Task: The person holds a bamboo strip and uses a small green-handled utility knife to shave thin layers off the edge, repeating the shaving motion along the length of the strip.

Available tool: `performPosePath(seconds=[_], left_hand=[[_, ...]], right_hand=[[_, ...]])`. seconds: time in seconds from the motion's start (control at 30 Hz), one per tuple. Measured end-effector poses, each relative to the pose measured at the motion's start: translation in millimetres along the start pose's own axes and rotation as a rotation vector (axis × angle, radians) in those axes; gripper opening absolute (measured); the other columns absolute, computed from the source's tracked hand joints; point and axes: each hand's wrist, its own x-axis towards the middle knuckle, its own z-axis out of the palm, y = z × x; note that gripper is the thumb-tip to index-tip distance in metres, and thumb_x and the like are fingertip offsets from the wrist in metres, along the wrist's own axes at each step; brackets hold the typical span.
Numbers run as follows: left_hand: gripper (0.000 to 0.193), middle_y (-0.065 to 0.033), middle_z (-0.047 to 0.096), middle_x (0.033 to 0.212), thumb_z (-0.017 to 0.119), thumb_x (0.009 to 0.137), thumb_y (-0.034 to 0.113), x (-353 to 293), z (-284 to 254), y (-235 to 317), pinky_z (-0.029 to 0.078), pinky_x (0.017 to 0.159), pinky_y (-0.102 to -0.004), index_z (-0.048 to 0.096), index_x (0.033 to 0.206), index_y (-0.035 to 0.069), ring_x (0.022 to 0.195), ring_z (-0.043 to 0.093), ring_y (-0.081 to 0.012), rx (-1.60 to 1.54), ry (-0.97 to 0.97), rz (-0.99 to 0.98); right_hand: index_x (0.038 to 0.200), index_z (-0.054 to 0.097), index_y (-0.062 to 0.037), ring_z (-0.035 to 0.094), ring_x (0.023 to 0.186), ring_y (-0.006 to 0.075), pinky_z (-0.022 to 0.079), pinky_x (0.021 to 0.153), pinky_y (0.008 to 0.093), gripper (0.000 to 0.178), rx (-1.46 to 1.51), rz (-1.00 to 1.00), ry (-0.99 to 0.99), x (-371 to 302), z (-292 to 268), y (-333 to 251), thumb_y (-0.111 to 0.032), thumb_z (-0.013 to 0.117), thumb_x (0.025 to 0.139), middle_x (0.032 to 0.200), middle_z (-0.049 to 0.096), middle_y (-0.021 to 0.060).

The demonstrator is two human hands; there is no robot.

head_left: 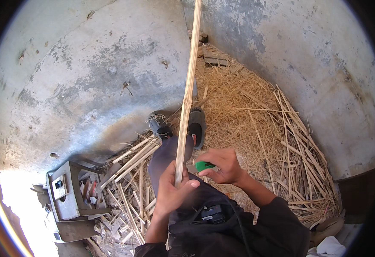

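Note:
A long pale bamboo strip (186,103) with a node partway along rises from my lap toward the top of the view. My left hand (170,192) is wrapped around its lower end, thumb pointing right. Just right of the strip, my right hand (225,166) grips a small tool with a green handle (204,165). Its tip points at the strip, but I cannot tell whether the two touch or what kind of tool it is. Both hands are above my dark-trousered legs (166,158).
Straw-like shavings (234,94) cover the floor ahead. Long strips (303,150) lie heaped along the right wall, and more strips (136,158) lie at left. A grey box-like stand (69,192) is at far left. Worn plaster walls (123,55) close in ahead. My dark shoes (197,122) rest among shavings.

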Motion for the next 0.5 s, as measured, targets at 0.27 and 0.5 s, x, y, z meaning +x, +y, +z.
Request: performPosePath(seconds=[0.27, 0.5], left_hand=[[0.034, 0.0092, 0.048, 0.084, 0.082, 0.090, 0.012, -5.7, 5.5, 7.2, 0.038, 0.071, -0.0202, 0.060, 0.114, 0.003, 0.079, 0.043, -0.0029, 0.065, -0.025, 0.032], [0.054, 0.0095, 0.049, 0.084, 0.083, 0.092, 0.048, -11.5, 11.9, 13.9, 0.032, 0.062, -0.0177, 0.059, 0.113, 0.005, 0.073, 0.041, 0.0008, 0.156, 0.014, 0.032]], right_hand=[[0.104, 0.076, -0.0105, 0.064, 0.058, 0.0230, 0.048, 0.051, 0.0354, 0.036, -0.050, -0.041, -0.028, 4.4, 2.6, -3.6, -0.042, 0.081, 0.088, 0.072, 0.061, 0.0029], [0.107, 0.078, -0.0113, 0.064, 0.057, 0.0220, 0.049, 0.051, 0.0353, 0.036, -0.105, -0.059, -0.045, 7.4, -4.4, -11.7, -0.038, 0.084, 0.082, 0.070, 0.061, 0.0018]])
